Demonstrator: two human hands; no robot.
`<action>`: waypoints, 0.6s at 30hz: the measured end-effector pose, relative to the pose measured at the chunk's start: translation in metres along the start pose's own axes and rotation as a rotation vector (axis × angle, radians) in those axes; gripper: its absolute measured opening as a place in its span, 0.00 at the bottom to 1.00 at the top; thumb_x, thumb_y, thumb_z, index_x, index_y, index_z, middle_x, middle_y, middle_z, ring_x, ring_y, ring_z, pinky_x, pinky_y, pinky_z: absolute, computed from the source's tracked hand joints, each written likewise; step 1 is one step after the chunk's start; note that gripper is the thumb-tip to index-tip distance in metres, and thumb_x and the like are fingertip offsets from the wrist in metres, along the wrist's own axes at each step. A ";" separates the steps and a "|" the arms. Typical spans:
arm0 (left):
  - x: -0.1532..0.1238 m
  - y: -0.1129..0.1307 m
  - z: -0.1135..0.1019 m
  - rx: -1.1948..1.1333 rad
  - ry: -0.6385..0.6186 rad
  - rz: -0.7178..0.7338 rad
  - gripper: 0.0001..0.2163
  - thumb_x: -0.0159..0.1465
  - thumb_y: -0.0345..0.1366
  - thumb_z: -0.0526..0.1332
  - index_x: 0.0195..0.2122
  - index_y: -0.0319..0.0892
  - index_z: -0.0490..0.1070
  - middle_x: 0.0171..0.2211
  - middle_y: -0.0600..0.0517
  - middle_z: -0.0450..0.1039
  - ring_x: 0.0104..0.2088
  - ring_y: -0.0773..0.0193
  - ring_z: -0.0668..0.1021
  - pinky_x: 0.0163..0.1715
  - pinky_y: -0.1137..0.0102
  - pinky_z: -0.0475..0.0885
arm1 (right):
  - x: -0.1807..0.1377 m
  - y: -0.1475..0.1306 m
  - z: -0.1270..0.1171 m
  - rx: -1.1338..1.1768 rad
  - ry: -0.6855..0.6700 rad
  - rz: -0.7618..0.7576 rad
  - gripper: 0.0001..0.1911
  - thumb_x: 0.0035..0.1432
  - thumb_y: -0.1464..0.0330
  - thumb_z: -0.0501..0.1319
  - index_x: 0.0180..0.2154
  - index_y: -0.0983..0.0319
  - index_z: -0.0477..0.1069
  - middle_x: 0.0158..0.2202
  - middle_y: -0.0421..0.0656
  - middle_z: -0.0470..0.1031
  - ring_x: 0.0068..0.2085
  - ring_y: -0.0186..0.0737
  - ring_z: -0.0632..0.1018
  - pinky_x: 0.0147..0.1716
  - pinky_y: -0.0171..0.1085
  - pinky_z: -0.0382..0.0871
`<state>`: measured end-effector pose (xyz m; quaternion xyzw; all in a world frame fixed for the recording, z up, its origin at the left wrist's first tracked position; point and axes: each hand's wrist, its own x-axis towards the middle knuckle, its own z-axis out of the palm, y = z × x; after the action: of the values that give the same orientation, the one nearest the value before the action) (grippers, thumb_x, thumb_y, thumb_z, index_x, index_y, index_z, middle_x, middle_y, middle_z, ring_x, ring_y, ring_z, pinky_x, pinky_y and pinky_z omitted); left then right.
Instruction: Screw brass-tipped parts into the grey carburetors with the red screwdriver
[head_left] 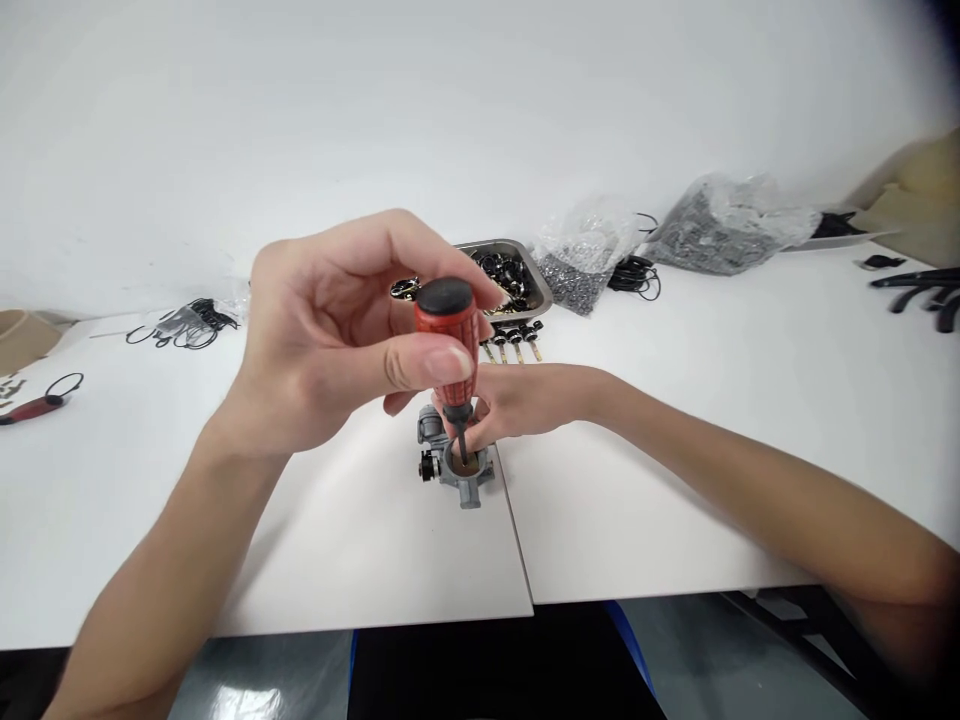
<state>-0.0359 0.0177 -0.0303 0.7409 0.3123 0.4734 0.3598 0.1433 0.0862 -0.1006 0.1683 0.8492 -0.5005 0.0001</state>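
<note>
My left hand (330,330) is closed round the red, black-capped handle of a small screwdriver (450,335), thumb across the front and fingers curled over the top. The screwdriver stands upright, its dark shaft going down into the round opening of a small grey metal part (461,470) on the white table (675,450). My right hand (517,405) reaches in from the right and grips that grey part from behind, fingers wrapped against it and partly hidden by the screwdriver.
A steel tray (525,262) of black parts sits behind, with several small brass-tipped pieces (514,340) lined up before it. Plastic bags of dark parts (720,225) lie at the back right, black rings (187,325) at the back left, a red-handled tool (34,405) far left.
</note>
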 end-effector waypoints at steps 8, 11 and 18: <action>-0.003 0.003 -0.010 -0.038 -0.160 0.040 0.12 0.58 0.42 0.66 0.42 0.48 0.79 0.35 0.54 0.76 0.25 0.66 0.79 0.17 0.73 0.72 | -0.001 -0.006 -0.001 0.006 -0.008 -0.008 0.07 0.54 0.71 0.64 0.29 0.64 0.66 0.31 0.40 0.70 0.34 0.34 0.70 0.33 0.34 0.63; -0.007 0.007 -0.011 -0.030 -0.223 0.004 0.11 0.60 0.44 0.65 0.43 0.51 0.80 0.35 0.52 0.77 0.26 0.63 0.79 0.19 0.70 0.74 | -0.002 -0.009 -0.002 -0.005 -0.003 -0.010 0.07 0.54 0.71 0.64 0.29 0.64 0.67 0.30 0.40 0.70 0.34 0.34 0.69 0.34 0.35 0.63; -0.004 0.017 -0.032 0.040 -0.109 0.124 0.11 0.61 0.38 0.65 0.44 0.43 0.78 0.37 0.50 0.78 0.28 0.61 0.80 0.15 0.72 0.70 | -0.002 -0.006 0.001 -0.007 0.015 0.029 0.07 0.54 0.68 0.64 0.30 0.63 0.67 0.32 0.39 0.70 0.33 0.33 0.69 0.31 0.34 0.61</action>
<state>-0.0645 0.0126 -0.0090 0.7905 0.2551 0.4473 0.3317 0.1431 0.0823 -0.0953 0.1842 0.8485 -0.4960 0.0015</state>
